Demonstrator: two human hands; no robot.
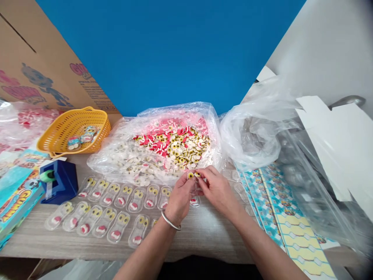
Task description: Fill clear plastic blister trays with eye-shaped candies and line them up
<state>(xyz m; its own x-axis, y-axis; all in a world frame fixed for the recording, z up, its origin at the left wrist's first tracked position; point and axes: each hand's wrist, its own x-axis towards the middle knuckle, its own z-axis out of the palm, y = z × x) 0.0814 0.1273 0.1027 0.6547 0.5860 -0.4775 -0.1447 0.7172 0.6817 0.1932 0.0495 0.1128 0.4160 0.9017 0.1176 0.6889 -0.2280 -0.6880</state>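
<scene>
My left hand (181,192), with a bangle at the wrist, pinches a yellow-and-black eye-shaped gummy (190,175). Close against it, my right hand (218,190) holds a second eye-shaped gummy (197,174) between thumb and fingertips. Beneath the fingers a clear plastic blister shell (194,201) is partly hidden; a red-and-white mouth-shaped gummy shows in it. To the left lie two rows of clear shells, such as this filled shell (118,227), each with eye and mouth gummies. Just beyond my hands, an open clear bag (116,155) spills over with loose eye and mouth gummies (180,146).
A yellow basket (49,140) holding a few packed pieces stands at back left, behind a blue tape dispenser (62,181). Printed card sheets (279,198) and a crumpled plastic bag (250,136) lie right. A cardboard box (55,50) and blue panel (175,50) rise behind.
</scene>
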